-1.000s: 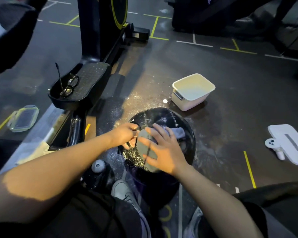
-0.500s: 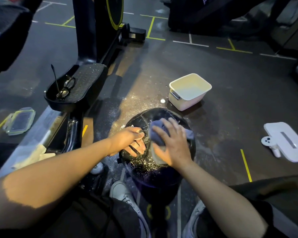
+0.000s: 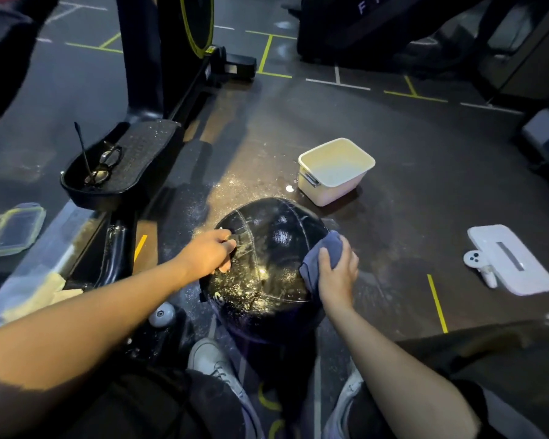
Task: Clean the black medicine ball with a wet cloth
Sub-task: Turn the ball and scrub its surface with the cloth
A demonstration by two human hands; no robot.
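Right hand [image 3: 336,274]: clamped on a blue-grey cloth [image 3: 322,258], pressed to the right flank of the ball. Left hand [image 3: 208,255]: fingers curled against the ball's upper left. Hands apart. Black medicine ball [image 3: 267,264]: on the floor [image 3: 425,172] between the person's feet, flecked with pale residue. White tub [image 3: 335,169]: just beyond the ball. Spectacles [image 3: 103,164]: on a black footplate [image 3: 140,153], left.

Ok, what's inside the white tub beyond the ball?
The white tub is open; its pale floor and inner walls show with nothing solid inside. Its near wall covers the near part of the floor, and clear water cannot be told.
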